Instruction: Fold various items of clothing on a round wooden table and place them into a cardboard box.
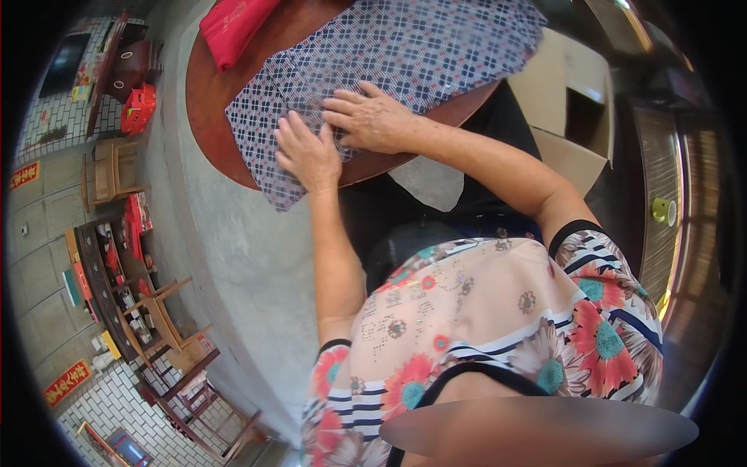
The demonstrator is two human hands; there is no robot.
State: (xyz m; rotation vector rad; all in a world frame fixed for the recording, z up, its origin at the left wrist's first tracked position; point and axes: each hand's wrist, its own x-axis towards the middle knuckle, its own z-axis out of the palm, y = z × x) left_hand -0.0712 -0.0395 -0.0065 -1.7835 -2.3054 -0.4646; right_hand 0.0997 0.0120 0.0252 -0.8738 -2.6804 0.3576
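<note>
A patterned cloth (373,64) in navy, white and red lies spread over a round brown wooden table (204,117), one corner hanging past the near left edge. My left hand (309,153) lies flat on the cloth near that edge, fingers slightly apart. Just right of it, my right hand (370,119) rests palm down on the cloth, fingers spread. The thumb of my left hand is close to the fingers of my right; whether they touch is unclear. Neither hand grips anything. At the upper left, a folded red cloth or bag (236,29) bearing writing lies on the table.
An opened cardboard box (545,87) stands right of the table. Farther right, a green mug (663,211) is on a dark surface. Along the left are a wooden chair (108,175), a dark shelf unit (96,274) with various items and a red bag (139,109).
</note>
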